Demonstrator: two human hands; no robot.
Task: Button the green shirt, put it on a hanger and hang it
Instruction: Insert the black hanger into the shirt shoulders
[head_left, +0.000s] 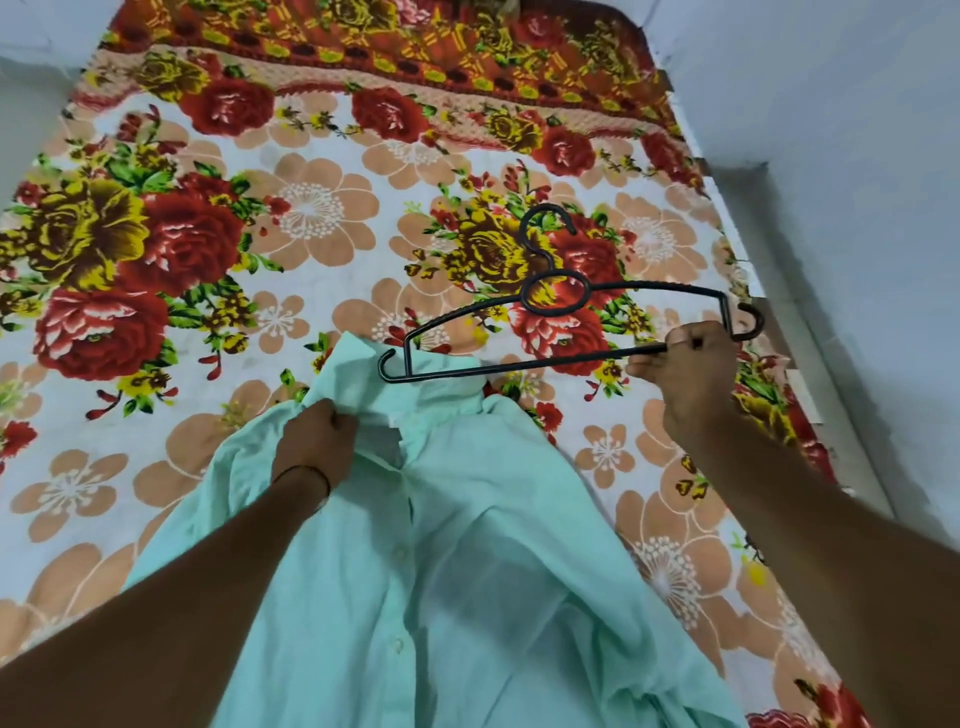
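At the left of the frame, a floral bedsheet (311, 208) in red, yellow and peach covers the bed, its busy print running to a darker red border at the top. The person's left forearm crosses up from the lower-left corner and hides the near left side of the mint-green shirt (467, 571). A thin dark band (306, 472) circles that wrist. The left hand (317, 441), fingers curled, bunches the shirt's cloth just left of the collar, lifting that shoulder off the sheet.

The shirt lies front up in the lower middle of the frame, collar pointing toward the far end of the bed. White buttons (400, 552) run down its placket, and the neck gapes open beside the left hand.

Just above the collar, a black hanger (545, 362) is held off the bed, tilted, its hook pointing up the frame. Its left end overlaps the collar's edge; whether it touches the cloth cannot be told.

At the right, the right hand (683, 364) is clamped on the hanger's lower bar near its right end. That forearm covers the bed's lower-right edge, with a pale wall (831, 104) alongside.
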